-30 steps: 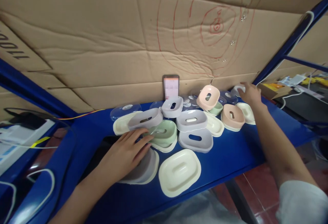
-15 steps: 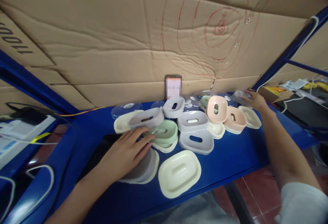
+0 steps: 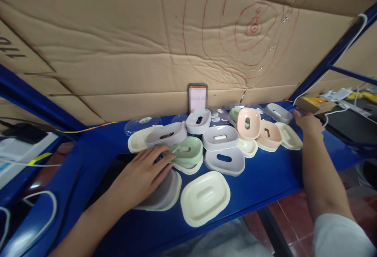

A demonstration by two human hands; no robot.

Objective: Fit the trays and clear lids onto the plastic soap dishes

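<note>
My left hand (image 3: 144,172) lies with fingers stretched over a grey soap dish (image 3: 166,192) on a cream base; a clear edge shows by its fingertips. Just beyond them sits a green soap dish (image 3: 191,149) on a cream tray. At the far right, my right hand (image 3: 309,124) is closed on a clear lid (image 3: 295,112), mostly hidden by the fingers. Left of that hand is a grey soap dish insert (image 3: 278,112). A cream tray (image 3: 290,136) lies in front of it. Another cream tray (image 3: 205,198) rests near the front edge.
Several grey inserts (image 3: 225,162), two pink inserts (image 3: 248,123) and clear lids (image 3: 144,121) crowd the blue table (image 3: 265,178). A phone (image 3: 198,98) leans on the cardboard wall (image 3: 126,53). White cables (image 3: 53,206) run at the left.
My right hand has moved right with the clear lid, leaving the grey insert at the back right in plain view. The left hand stays in place; the view has shifted slightly.
</note>
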